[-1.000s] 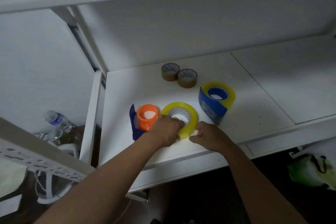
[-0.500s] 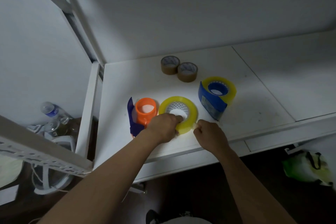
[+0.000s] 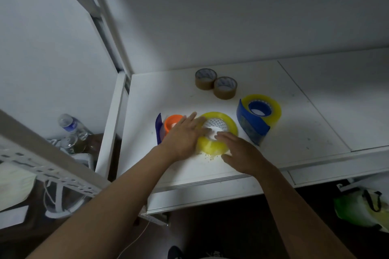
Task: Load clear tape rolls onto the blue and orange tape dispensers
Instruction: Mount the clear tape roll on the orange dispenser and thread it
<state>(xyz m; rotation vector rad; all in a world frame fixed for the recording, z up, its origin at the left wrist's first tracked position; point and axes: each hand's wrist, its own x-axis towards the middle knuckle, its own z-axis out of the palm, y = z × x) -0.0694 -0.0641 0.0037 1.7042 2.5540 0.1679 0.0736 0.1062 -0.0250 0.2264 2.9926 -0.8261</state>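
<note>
**A:** Tape rolls first, but give me the big things before the small ones.

**B:** I read the white shelf (image 3: 294,124) as the work surface, with everything on its left panel. On the right sits the blue dispenser (image 3: 251,126), and a clear roll (image 3: 273,109) already rings its hub, so I judge that half done. The loose clear roll (image 3: 216,147) lies flat at the front of the shelf, just right of the orange dispenser (image 3: 171,125), whose hub is bare.

**A:** And the hands?

**B:** My left hand (image 3: 183,139) is spread flat, fingers wide and extended, lying over the left rim of the loose roll and partly over the orange hub. It grips nothing. My right hand (image 3: 242,153) is also open, fingers loosely extended across the near rim of that roll, touching or just above it; I cannot tell which.

**A:** Anything else up there?

**B:** Two brown tape rolls (image 3: 215,86) stand touching each other at the back, well apart from the work. Some small specks lie on the shelf by the roll's near edge.

**A:** So what is left?

**B:** By my judgement, one roll of two: the loose one has yet to be lifted and seated on the orange hub.
</note>
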